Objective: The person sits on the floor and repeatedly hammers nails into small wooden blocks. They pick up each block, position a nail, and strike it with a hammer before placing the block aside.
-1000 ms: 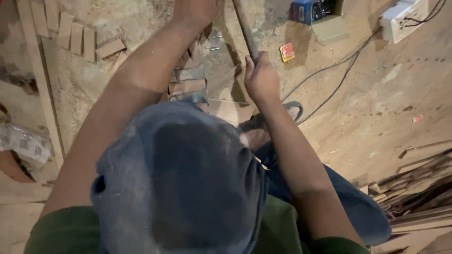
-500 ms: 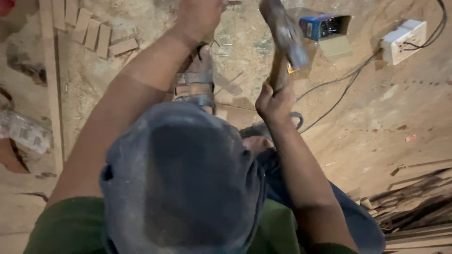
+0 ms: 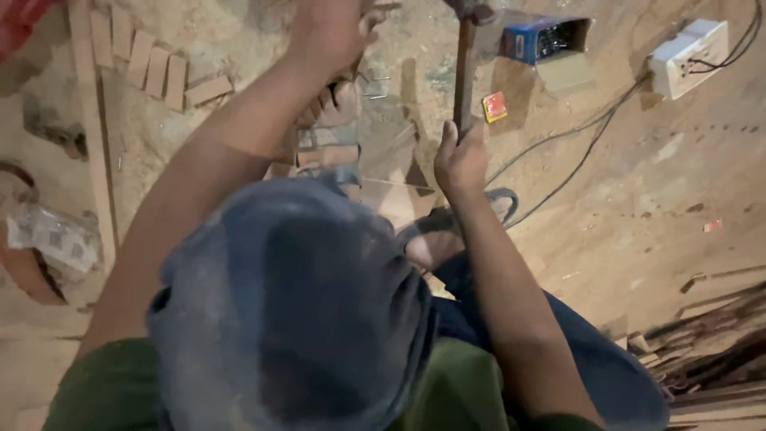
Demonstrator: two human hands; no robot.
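Since half a second ago the hammer [image 3: 463, 72] has swung from a tilt to nearly upright in the picture, its head now at the far edge of view. Right hand [image 3: 460, 162] is clenched round the lower end of the wooden handle. Left hand [image 3: 331, 32] reaches to the far edge beside it, fingers curled; what it pinches, if anything, I cannot tell. Loose nails [image 3: 375, 78] lie on the dusty floor [image 3: 638, 183] between the two hands, near a sandalled foot [image 3: 329, 132]. Further right sit a blue box [image 3: 542, 38], a small red packet [image 3: 495, 106] and a white socket block [image 3: 688, 46] with its cables. Short wood blocks [image 3: 155, 68] lie far left. A good blow, I judge, needs a square strike and left fingers kept low.
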